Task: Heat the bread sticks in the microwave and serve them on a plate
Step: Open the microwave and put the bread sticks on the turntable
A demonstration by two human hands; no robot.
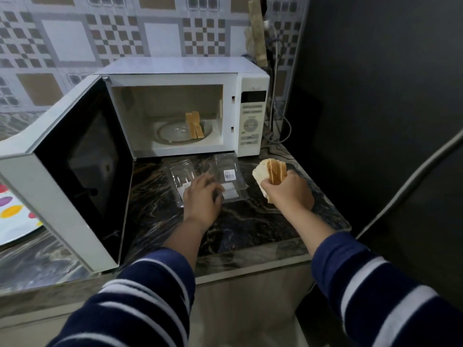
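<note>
The white microwave (250, 78) stands open on the counter, its door (62, 171) swung out to the left. Two bread sticks (195, 124) lie on the glass turntable (172, 132) inside. My right hand (288, 194) is shut on several bread sticks (275, 171) wrapped in a white paper, just right of the clear plastic package (230, 176). My left hand (201, 196) hovers over that open package with fingers spread and curled, holding nothing. A white plate with coloured spots (10, 219) lies at the far left, partly hidden by the door.
The dark marbled counter (250, 221) ends close on the right at a dark wall. Cables (283, 126) hang behind the microwave's right side. The open door blocks the counter's left part.
</note>
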